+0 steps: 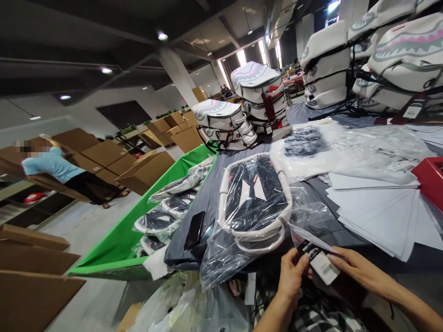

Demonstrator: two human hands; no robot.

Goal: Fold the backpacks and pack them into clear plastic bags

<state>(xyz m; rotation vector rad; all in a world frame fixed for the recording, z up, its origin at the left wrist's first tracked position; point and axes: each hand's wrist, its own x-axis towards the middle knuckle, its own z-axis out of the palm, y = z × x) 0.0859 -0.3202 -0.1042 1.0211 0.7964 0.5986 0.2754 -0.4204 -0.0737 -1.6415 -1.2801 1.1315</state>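
Observation:
My left hand (291,272) is closed at the left edge of a dark hang tag with a white label (325,268). The fingers of my right hand (356,266) pinch the tag's right side. A pale strip, paper or plastic, runs above the tag, and I cannot tell which. Just beyond my hands, a black and white backpack (256,193) lies on the table in a clear plastic bag (221,253). The bag's loose end spreads toward the table's front edge.
A green-lined bin (104,249) with several bagged backpacks stands left of the table. A black phone (194,230) lies nearby. White sheets (377,207), plastic bags (380,143) and a red box (431,180) sit right. Stacked white bags (221,122) stand behind. A person (58,163) is among cartons.

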